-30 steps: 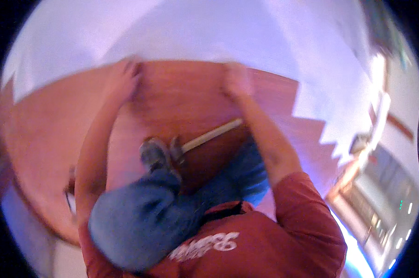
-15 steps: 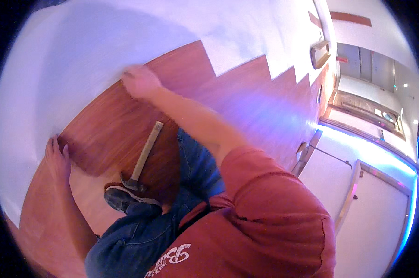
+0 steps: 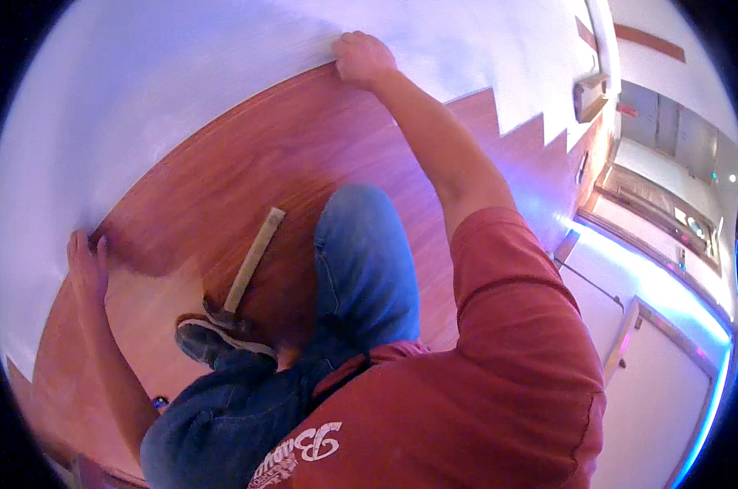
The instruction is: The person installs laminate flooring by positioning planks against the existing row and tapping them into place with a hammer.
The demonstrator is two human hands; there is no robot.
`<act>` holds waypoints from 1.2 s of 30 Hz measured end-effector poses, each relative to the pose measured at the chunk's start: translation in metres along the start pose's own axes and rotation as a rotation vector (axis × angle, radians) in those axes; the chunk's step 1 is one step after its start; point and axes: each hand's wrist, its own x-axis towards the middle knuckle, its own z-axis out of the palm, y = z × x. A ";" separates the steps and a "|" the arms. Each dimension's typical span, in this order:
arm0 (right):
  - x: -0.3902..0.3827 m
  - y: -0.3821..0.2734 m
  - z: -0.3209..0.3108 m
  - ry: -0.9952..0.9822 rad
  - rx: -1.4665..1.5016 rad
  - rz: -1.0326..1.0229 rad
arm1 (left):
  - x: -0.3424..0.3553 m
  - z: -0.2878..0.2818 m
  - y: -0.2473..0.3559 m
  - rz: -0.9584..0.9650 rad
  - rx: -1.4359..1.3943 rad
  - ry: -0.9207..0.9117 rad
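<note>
A long reddish wood-look plank (image 3: pixel 251 130) borders a white underlay (image 3: pixel 181 65). My left hand (image 3: pixel 89 265) grips the plank's far edge at the left, fingers curled at the edge. My right hand (image 3: pixel 363 59) is closed on the same edge farther right, arm stretched out. Below the plank a hammer (image 3: pixel 252 262) lies on the laid planks, its pale handle toward the top, its head beside my shoe (image 3: pixel 204 342). My bent knee in jeans (image 3: pixel 361 236) rests right of the hammer.
The laid planks end in a stepped edge (image 3: pixel 516 155) toward the right. Beyond are a small wooden object (image 3: pixel 589 96), white door-like panels (image 3: pixel 654 391), a lit blue strip (image 3: pixel 646 289) and a wooden-framed opening (image 3: pixel 654 208) along the wall.
My view has swung round, showing more of the right side. My right hand has slid right along the plank edge, stretching farther out, while my left hand stays at the left part of the edge.
</note>
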 end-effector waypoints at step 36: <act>-0.157 -0.379 0.040 -0.082 -0.151 -1.043 | -0.704 0.068 0.088 -1.567 -0.118 0.174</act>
